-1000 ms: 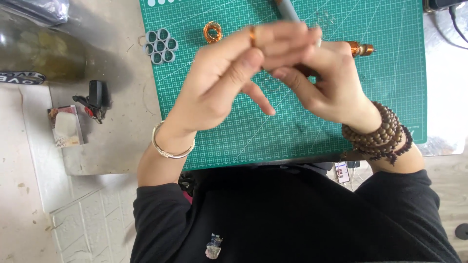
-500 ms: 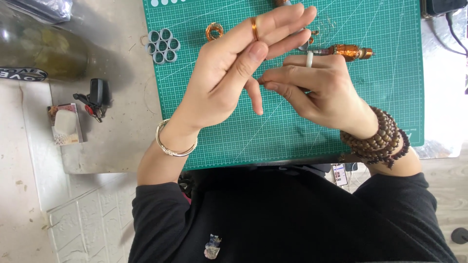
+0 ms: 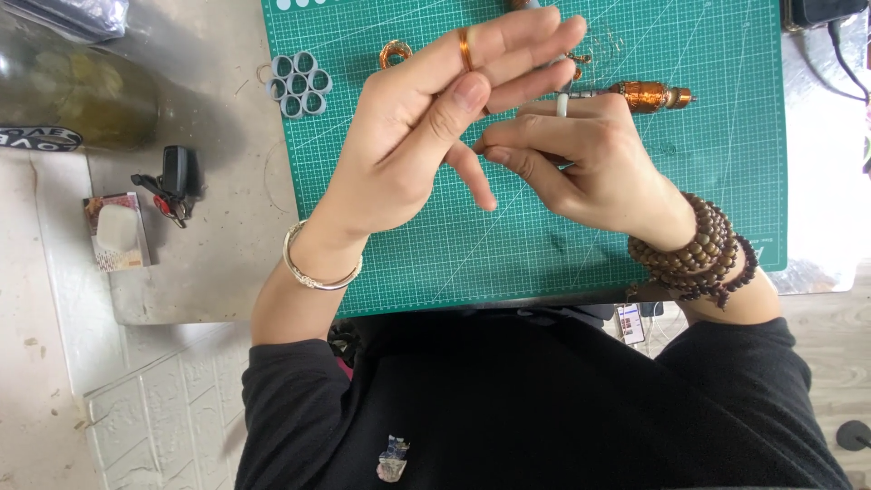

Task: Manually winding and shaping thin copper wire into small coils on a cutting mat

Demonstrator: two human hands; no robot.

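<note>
Left hand (image 3: 426, 136) is spread flat above the green mat (image 3: 726, 181), grasping nothing, copper ring (image 3: 464, 49) on one finger for a fit check; right hand (image 3: 581, 159) pinches a thin tool beside it.

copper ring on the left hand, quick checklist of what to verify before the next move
1. Copper ring sits on a finger of the left hand, fingers spread: ok.
2. Right hand pinched closed beside the left hand's fingers: ok; what it pinches: cannot tell.
3. Tool with copper wire spool lies on the cutting mat, partly behind the right hand: ok.
4. Loose copper ring lies on the mat, apart from both hands: ok.
5. Grey ring cluster sits at the mat's left edge, out of the hands' way: ok.
</note>
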